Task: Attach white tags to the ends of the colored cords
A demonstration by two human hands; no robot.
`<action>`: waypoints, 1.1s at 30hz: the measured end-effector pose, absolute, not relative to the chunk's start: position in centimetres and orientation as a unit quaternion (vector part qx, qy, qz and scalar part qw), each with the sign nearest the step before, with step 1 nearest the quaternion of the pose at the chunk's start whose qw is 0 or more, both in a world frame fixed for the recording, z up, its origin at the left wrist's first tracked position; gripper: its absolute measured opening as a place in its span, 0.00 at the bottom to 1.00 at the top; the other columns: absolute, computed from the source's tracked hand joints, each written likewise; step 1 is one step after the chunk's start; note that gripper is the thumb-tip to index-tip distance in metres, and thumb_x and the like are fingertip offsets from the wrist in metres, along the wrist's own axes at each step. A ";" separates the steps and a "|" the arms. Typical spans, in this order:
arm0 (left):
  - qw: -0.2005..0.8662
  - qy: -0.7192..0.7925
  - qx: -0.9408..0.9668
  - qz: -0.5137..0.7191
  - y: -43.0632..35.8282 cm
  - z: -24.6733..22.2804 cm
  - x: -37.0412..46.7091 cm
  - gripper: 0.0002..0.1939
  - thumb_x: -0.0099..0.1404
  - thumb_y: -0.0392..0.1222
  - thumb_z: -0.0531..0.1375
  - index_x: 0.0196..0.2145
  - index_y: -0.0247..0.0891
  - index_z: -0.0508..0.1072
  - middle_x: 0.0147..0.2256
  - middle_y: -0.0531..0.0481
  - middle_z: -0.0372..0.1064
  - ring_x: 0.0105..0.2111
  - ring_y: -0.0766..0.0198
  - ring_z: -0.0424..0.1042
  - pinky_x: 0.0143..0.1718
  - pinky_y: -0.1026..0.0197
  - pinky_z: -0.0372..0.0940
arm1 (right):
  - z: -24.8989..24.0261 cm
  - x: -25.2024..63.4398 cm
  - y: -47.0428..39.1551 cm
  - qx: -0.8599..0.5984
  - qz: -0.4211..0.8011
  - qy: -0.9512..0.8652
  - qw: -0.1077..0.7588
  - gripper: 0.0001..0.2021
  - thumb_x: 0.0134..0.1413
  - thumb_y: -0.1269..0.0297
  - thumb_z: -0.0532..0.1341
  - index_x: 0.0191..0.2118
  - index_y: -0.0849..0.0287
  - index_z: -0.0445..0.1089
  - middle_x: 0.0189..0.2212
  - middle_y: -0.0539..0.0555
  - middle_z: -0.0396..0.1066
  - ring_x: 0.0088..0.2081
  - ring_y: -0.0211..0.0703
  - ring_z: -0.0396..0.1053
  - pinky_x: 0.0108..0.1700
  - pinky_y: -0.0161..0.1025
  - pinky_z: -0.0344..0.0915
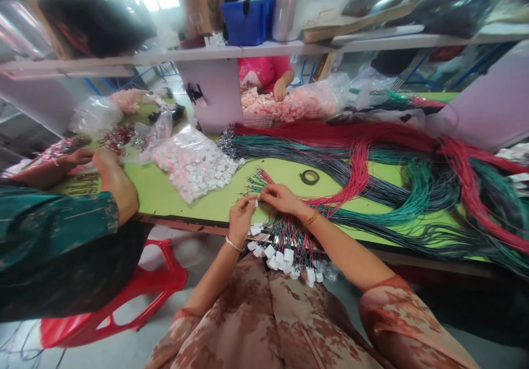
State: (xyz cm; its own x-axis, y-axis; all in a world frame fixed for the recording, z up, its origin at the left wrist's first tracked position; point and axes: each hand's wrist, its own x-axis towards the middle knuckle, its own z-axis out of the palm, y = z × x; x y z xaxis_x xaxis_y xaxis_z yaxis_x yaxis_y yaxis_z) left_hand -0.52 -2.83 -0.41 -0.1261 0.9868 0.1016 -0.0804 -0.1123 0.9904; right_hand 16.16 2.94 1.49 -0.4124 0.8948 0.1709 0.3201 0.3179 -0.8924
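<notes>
At the near edge of the green table, my left hand is closed with a small white connector housing between thumb and fingertips. My right hand meets it from the right, its fingers pinched together; what they grip is too small to make out. Just beyond both hands lie loose red, green and black wire ends with metal tips. Below my hands, wires fitted with white connectors hang in a bunch over the table edge. Long red wires run off to the right.
A clear bag of white connectors lies left of my hands. A black tape roll rests behind them. Green wires spread rightward. A co-worker's arm is at left, near a red stool. Another person's hand works opposite.
</notes>
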 end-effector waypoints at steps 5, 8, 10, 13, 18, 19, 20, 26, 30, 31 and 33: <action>0.229 0.301 0.807 0.454 -7.8 1.6 1.6 0.10 0.65 0.37 0.55 0.42 0.38 0.75 0.40 0.43 0.75 0.41 0.61 0.71 0.46 0.56 0.64 | 3.0 17.5 4.1 -0.494 0.350 -0.706 0.368 0.14 0.55 0.57 0.56 0.27 0.62 0.67 0.21 0.48 0.65 0.25 0.34 0.58 0.29 0.33 0.54; 0.181 0.180 0.910 0.328 -9.5 1.1 3.4 0.12 0.67 0.39 0.54 0.46 0.36 0.72 0.40 0.42 0.75 0.40 0.61 0.71 0.44 0.57 0.66 | 2.6 16.4 3.2 -0.467 0.289 -0.798 0.249 0.08 0.54 0.64 0.57 0.30 0.62 0.70 0.27 0.52 0.70 0.29 0.37 0.63 0.33 0.34 0.57; 0.158 0.164 0.932 0.283 -9.9 0.6 4.0 0.15 0.67 0.45 0.54 0.48 0.36 0.71 0.43 0.40 0.74 0.43 0.58 0.70 0.46 0.56 0.66 | 1.9 15.4 2.4 -0.479 0.217 -0.831 0.181 0.06 0.53 0.66 0.58 0.33 0.62 0.71 0.32 0.55 0.72 0.33 0.40 0.66 0.36 0.35 0.58; 0.132 0.192 0.920 0.315 -9.4 0.6 3.2 0.20 0.65 0.51 0.56 0.49 0.37 0.70 0.48 0.39 0.71 0.48 0.55 0.68 0.48 0.53 0.66 | 1.0 14.3 1.5 -0.509 0.133 -0.840 0.130 0.08 0.56 0.67 0.55 0.37 0.61 0.71 0.37 0.58 0.71 0.38 0.44 0.67 0.39 0.37 0.58; 0.074 0.433 0.804 0.401 -3.3 1.7 -2.2 0.14 0.68 0.40 0.50 0.45 0.38 0.73 0.42 0.40 0.73 0.45 0.57 0.69 0.48 0.52 0.64 | 0.6 13.9 1.4 -0.510 0.084 -0.852 0.085 0.08 0.59 0.68 0.52 0.39 0.62 0.68 0.38 0.61 0.70 0.40 0.47 0.67 0.40 0.38 0.58; 0.048 0.502 0.770 0.392 -1.5 1.6 -3.5 0.14 0.68 0.39 0.50 0.44 0.37 0.73 0.41 0.39 0.72 0.44 0.55 0.69 0.48 0.51 0.64 | 0.7 13.8 1.4 -0.508 0.074 -0.854 0.087 0.09 0.60 0.68 0.52 0.40 0.63 0.68 0.38 0.61 0.70 0.40 0.47 0.67 0.40 0.38 0.58; 0.021 0.559 0.743 0.367 0.3 1.4 -4.7 0.14 0.67 0.38 0.50 0.43 0.35 0.74 0.40 0.38 0.72 0.43 0.53 0.68 0.47 0.50 0.63 | 0.8 13.8 1.3 -0.506 0.067 -0.855 0.093 0.09 0.60 0.69 0.51 0.40 0.64 0.67 0.38 0.62 0.70 0.40 0.47 0.67 0.41 0.38 0.57; -0.020 0.653 0.715 0.248 7.2 -0.4 -8.1 0.19 0.64 0.34 0.51 0.51 0.35 0.71 0.42 0.37 0.66 0.45 0.51 0.64 0.46 0.52 0.60 | 1.0 14.0 1.2 -0.491 0.101 -0.853 0.146 0.08 0.59 0.69 0.51 0.37 0.62 0.66 0.35 0.59 0.71 0.36 0.44 0.66 0.39 0.37 0.57; 0.003 0.662 0.716 0.220 7.8 -0.2 -7.3 0.15 0.64 0.34 0.52 0.45 0.38 0.73 0.43 0.39 0.64 0.42 0.53 0.64 0.40 0.56 0.59 | 0.5 14.7 1.8 -0.483 0.191 -0.824 0.227 0.05 0.54 0.69 0.53 0.32 0.60 0.66 0.28 0.53 0.70 0.30 0.39 0.64 0.34 0.35 0.57; 0.011 0.666 0.712 0.221 7.8 -0.1 -7.1 0.14 0.64 0.35 0.52 0.45 0.38 0.73 0.43 0.39 0.64 0.41 0.54 0.65 0.39 0.56 0.58 | 0.3 14.9 2.1 -0.487 0.219 -0.808 0.248 0.04 0.53 0.68 0.54 0.30 0.60 0.65 0.26 0.51 0.69 0.27 0.38 0.63 0.32 0.34 0.57; 0.024 0.676 0.700 0.231 7.8 0.0 -7.0 0.13 0.64 0.35 0.53 0.44 0.38 0.72 0.43 0.39 0.64 0.39 0.54 0.65 0.37 0.57 0.57 | 0.0 15.3 2.6 -0.488 0.259 -0.784 0.283 0.04 0.50 0.67 0.55 0.28 0.59 0.64 0.23 0.49 0.67 0.25 0.36 0.61 0.30 0.33 0.56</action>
State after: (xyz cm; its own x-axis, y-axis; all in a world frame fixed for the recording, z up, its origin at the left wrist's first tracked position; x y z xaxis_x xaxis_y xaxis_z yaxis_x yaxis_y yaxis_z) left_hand -6.98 7.76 -0.01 -0.0194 0.9564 0.2914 0.9345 -0.0862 0.3454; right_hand 15.32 2.61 -0.04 -0.3629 0.9119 0.1916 0.6187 0.3896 -0.6822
